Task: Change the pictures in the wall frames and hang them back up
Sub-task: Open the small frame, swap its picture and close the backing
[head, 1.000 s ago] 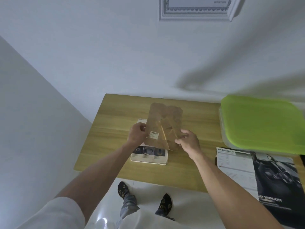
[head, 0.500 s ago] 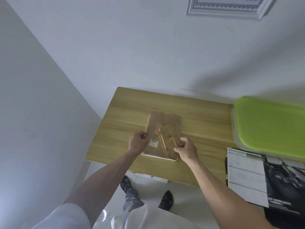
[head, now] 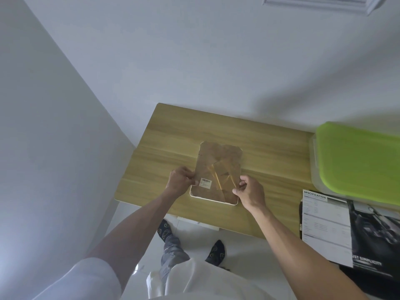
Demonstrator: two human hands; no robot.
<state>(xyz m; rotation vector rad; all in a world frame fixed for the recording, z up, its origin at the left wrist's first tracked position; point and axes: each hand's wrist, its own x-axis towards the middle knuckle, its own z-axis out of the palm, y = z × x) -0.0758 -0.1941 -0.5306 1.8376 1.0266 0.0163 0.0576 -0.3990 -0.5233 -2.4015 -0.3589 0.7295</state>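
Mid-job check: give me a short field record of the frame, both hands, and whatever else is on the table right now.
frame: small white-edged picture frame lying face down on the wooden table
backing: brown backing board with a barcode sticker, lying over the frame
left hand: left hand pinches the board's left edge
right hand: right hand pinches its right edge
other items: green-lidded container at right; printed brochure in front of it
wall: one white frame hanging above

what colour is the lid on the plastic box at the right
Bright lime green lid, on a clear plastic box; head view.
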